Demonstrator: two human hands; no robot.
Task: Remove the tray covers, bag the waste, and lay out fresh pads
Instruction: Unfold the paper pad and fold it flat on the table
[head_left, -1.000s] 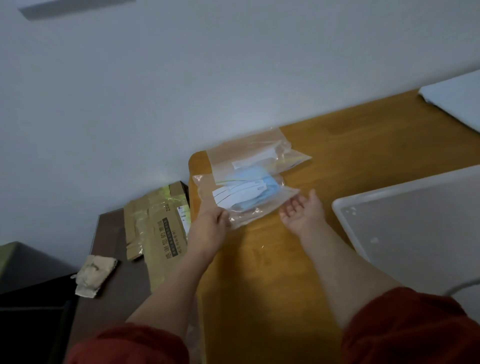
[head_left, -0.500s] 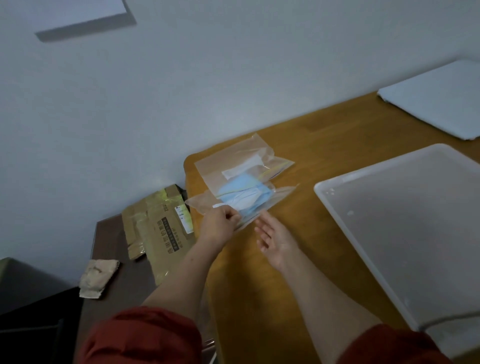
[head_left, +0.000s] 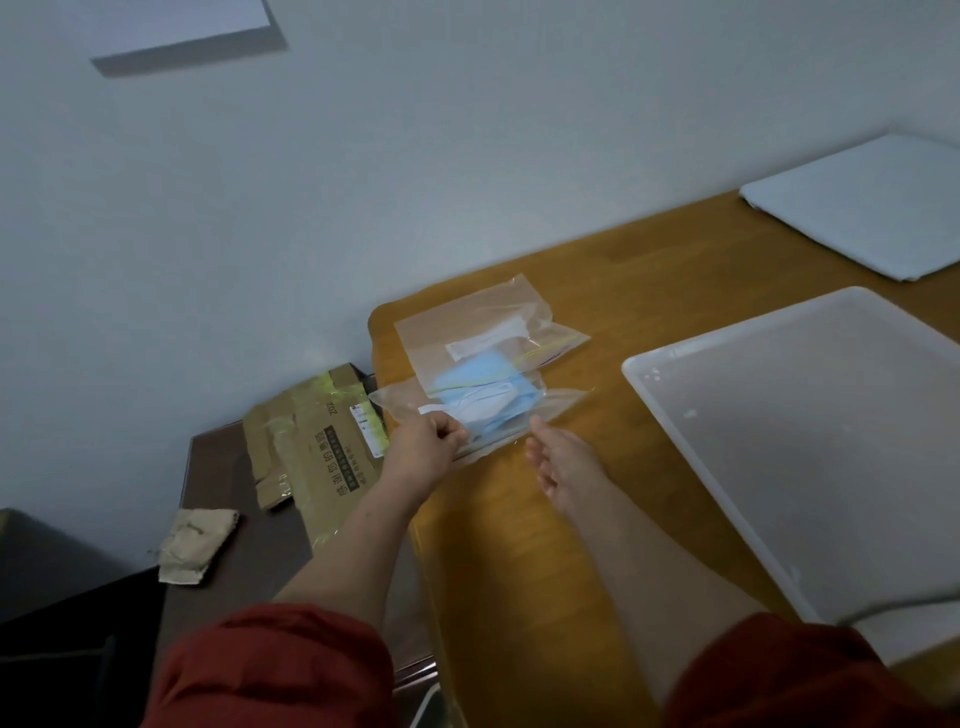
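Observation:
Two clear plastic bags lie at the far left corner of the wooden table (head_left: 649, 270). The nearer bag (head_left: 488, 410) holds a blue folded item with a white label; my left hand (head_left: 423, 449) pinches its near left edge. My right hand (head_left: 558, 462) is beside the bag's near right edge, palm up with fingers relaxed, a fingertip at the plastic. The second clear bag (head_left: 478, 332) lies just behind. A large translucent white tray (head_left: 654, 374) sits on the right. A white folded pad (head_left: 862, 202) lies at the far right of the table.
A lower dark side table (head_left: 218, 467) stands left of the wooden table, carrying a flattened cardboard box (head_left: 317, 441) and a crumpled brown paper scrap (head_left: 195, 543). A white wall runs behind both. Bare wood lies between my arms.
The view has swung so more of the tray and pad show. My right hand drew back from under the bag to its near right edge. My left hand keeps its pinch.

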